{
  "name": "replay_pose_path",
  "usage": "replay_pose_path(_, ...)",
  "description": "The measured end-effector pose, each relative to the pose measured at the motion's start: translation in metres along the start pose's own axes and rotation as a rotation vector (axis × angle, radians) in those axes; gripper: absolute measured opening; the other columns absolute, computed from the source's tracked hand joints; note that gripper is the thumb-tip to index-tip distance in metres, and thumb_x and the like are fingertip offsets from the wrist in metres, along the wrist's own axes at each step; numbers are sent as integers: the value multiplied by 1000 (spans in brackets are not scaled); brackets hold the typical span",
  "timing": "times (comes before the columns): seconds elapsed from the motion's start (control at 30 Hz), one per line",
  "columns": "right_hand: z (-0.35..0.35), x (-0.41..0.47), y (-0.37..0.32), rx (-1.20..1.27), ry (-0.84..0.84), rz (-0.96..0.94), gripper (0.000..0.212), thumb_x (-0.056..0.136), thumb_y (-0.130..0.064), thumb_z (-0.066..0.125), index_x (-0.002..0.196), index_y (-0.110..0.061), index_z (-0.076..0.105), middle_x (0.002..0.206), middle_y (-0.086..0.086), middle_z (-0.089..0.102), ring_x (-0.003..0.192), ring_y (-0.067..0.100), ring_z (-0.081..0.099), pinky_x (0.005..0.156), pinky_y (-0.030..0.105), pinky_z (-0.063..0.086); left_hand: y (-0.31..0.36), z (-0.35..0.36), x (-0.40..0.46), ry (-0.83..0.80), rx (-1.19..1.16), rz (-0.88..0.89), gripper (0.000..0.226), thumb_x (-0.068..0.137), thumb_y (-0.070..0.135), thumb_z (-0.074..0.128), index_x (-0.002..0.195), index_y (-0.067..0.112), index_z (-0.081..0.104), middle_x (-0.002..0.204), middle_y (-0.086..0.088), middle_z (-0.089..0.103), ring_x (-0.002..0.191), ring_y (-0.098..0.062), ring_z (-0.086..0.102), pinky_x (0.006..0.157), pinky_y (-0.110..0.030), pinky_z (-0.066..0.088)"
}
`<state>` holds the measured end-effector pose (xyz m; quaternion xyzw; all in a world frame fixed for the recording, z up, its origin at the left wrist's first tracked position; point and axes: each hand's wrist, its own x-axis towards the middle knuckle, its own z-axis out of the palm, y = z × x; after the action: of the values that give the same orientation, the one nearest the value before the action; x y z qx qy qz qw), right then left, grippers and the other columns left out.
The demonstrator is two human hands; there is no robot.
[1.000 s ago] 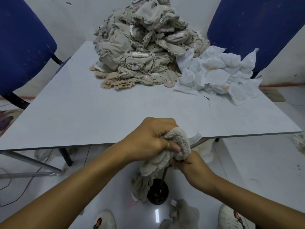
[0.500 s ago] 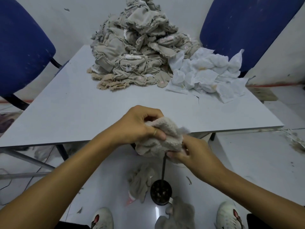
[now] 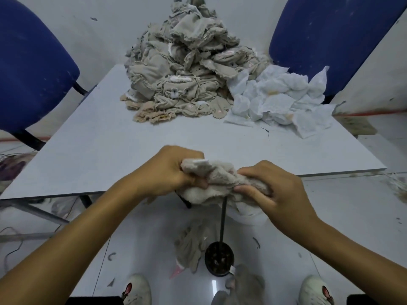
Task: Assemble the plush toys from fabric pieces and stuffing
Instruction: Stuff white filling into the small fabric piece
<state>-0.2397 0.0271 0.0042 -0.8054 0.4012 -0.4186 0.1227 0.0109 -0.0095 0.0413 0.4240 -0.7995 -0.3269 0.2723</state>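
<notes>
A beige plush fabric piece [image 3: 217, 180] is held at the table's near edge, sitting on top of a thin black rod [image 3: 223, 219] that rises from a round black base [image 3: 219, 258] on the floor. My left hand [image 3: 171, 170] grips its left end with curled fingers. My right hand [image 3: 273, 186] grips its right end, fingers dug into the fleece. A tall heap of beige fabric pieces [image 3: 187, 69] lies at the table's far side, with a pile of white pieces [image 3: 277, 97] to its right.
The grey table [image 3: 105, 139] stretches between me and the heaps. Blue chairs stand at far left [image 3: 33, 69] and far right [image 3: 330, 34]. On the floor lie loose beige pieces [image 3: 191, 243] and a grey one [image 3: 244, 285], between my white shoes [image 3: 136, 290].
My right hand has come up from under the plush piece to grip its right end. The piece is now stretched sideways between both hands, a little higher on the rod.
</notes>
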Motion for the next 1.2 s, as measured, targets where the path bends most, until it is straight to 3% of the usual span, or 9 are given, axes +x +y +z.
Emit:
replay_pose_path(0.13,7,3,3,-9,-185,53,16,87,-27,71,94,-14,76,82,-6,64,76,4,55,70,10,38,-4,15,-1,-122,186,-101,28,71,19,86,66,17,59,62,6,61,65,-11,59,60,-36,47)
replay_pose_path(0.27,7,1,5,-17,-217,58,15,87,-29,70,91,-16,76,77,-6,60,71,6,53,64,19,39,6,22,8,-190,387,-106,36,71,25,79,56,38,48,59,19,54,72,-13,58,62,-37,50)
replay_pose_path(0.33,6,3,4,-7,-174,41,20,87,-30,68,96,-14,76,80,-10,59,74,2,51,68,13,38,12,24,10,-241,498,-116,36,73,27,80,59,38,48,61,19,51,77,-15,56,63,-34,48)
replay_pose_path(0.5,3,7,1,-52,-103,-38,28,94,-38,57,99,-15,73,82,-13,50,75,1,46,67,13,37,26,10,12,-125,-70,-60,36,71,38,80,104,32,67,100,11,69,97,-8,65,83,-26,51)
replay_pose_path(0.63,1,14,0,-18,-44,-52,28,94,-38,57,95,-16,74,79,-8,57,73,2,49,67,12,37,26,7,14,37,-111,69,24,70,34,82,83,16,74,81,-1,71,77,-19,67,68,-32,53)
replay_pose_path(0.77,11,11,4,-25,-248,-52,22,92,-42,62,85,-24,74,72,-16,46,67,-2,44,59,17,34,13,16,8,-113,65,8,15,75,20,86,83,13,76,79,-1,72,79,-21,68,70,-45,52)
replay_pose_path(0.97,7,9,12,-42,-298,-48,11,92,-50,59,91,-40,54,72,-27,37,70,-12,42,60,13,30,15,17,8,-101,39,1,19,77,36,77,81,18,71,77,4,67,77,-14,63,70,-40,50)
replay_pose_path(1.07,-2,11,15,-26,-411,-53,12,91,-46,65,91,-44,52,75,-23,44,75,-8,47,65,12,34,17,15,6,-11,-81,24,11,75,19,81,80,13,74,80,6,70,79,-11,66,74,-32,52)
replay_pose_path(1.2,-26,34,10,404,-339,143,39,77,-28,84,108,-44,67,86,-12,68,81,-3,64,75,14,49,31,3,9,129,-252,78,12,73,5,80,76,15,74,74,7,71,70,-1,63,66,-16,48)
